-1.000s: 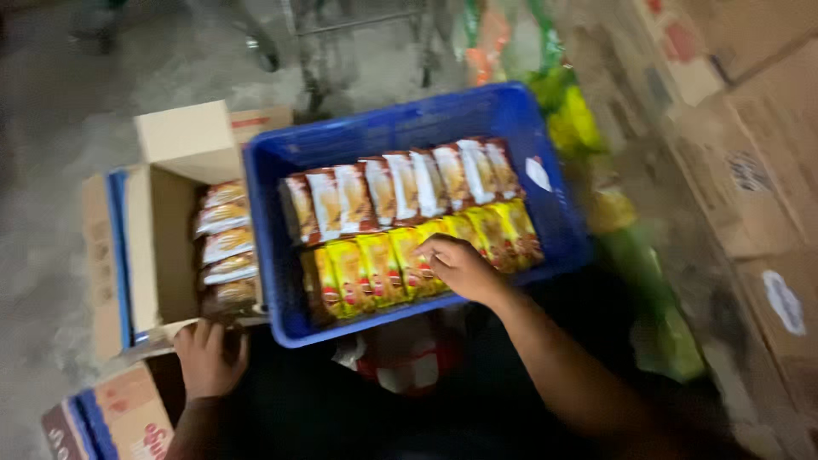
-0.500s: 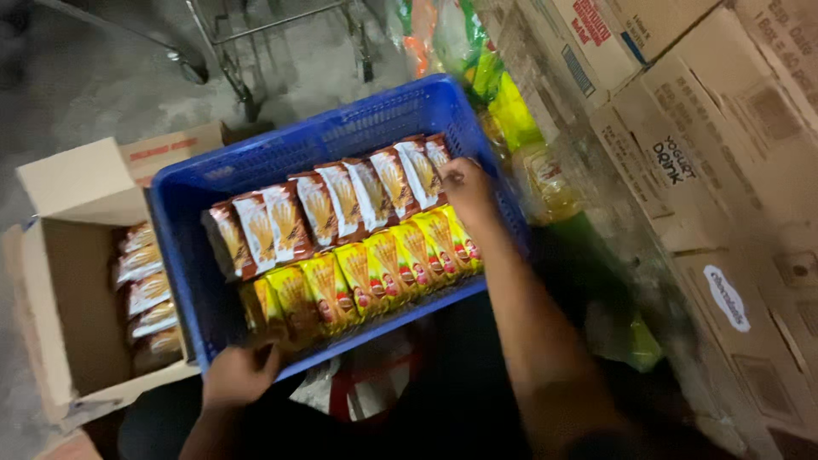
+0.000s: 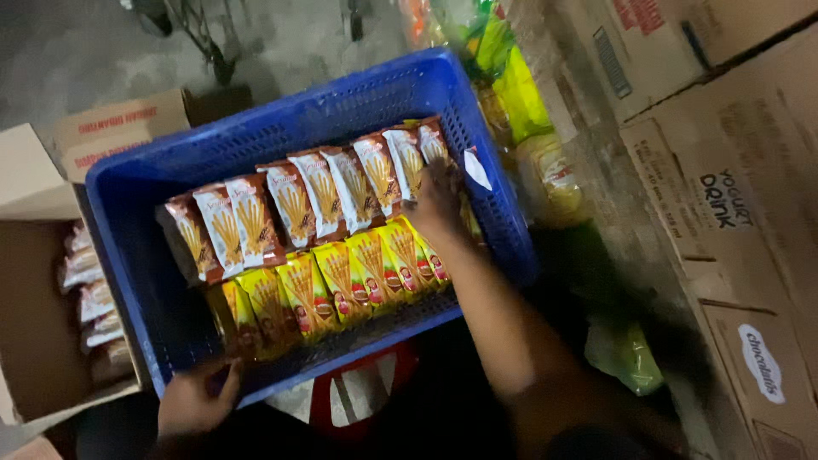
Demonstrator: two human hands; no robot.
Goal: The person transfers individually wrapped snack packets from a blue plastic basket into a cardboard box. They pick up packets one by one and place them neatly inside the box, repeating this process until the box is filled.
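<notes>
A blue plastic crate [image 3: 281,119] holds two rows of snack packets standing on edge: brown-and-white packets [image 3: 298,200] behind, yellow packets [image 3: 341,277] in front. My right hand [image 3: 436,200] reaches into the crate and rests on the packets at the right end of the rows, fingers spread over them. My left hand [image 3: 194,400] grips the crate's near left corner by its rim.
An open cardboard box [image 3: 38,332] with more packets stands left of the crate. Stacked cardboard cartons [image 3: 724,170] line the right side. Green and yellow bagged goods [image 3: 511,85] lie beyond the crate. A red-and-white stool [image 3: 358,396] shows under it.
The view has shifted, so the crate sits more central. My right hand has stayed at the right end of the packet rows. My left hand still holds the crate's near left corner.
</notes>
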